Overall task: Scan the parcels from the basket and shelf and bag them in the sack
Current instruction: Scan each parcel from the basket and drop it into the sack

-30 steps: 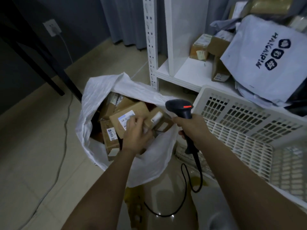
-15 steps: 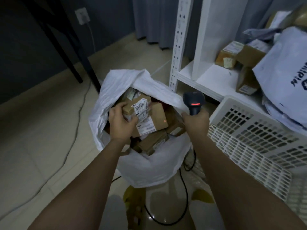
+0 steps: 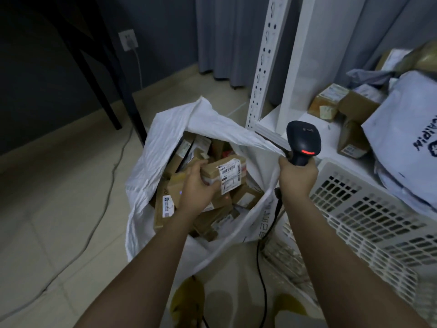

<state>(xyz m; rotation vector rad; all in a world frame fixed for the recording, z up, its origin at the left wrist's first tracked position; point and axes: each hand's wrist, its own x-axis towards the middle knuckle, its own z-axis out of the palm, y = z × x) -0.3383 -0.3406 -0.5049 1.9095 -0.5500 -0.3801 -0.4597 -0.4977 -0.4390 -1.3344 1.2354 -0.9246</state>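
Left hand (image 3: 197,185) grips a small labelled parcel (image 3: 224,172) over the open white sack (image 3: 165,129) of boxes — right hand (image 3: 298,176) grasps the scanner (image 3: 303,143) and the sack's rim, beside the white basket (image 3: 369,209).

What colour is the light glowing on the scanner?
Red: a short glowing bar on the black scanner gripped by the right hand, seen in the head view.

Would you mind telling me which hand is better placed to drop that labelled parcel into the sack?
Left. The left hand already grips the labelled parcel over the open sack, while the right hand holds the scanner.
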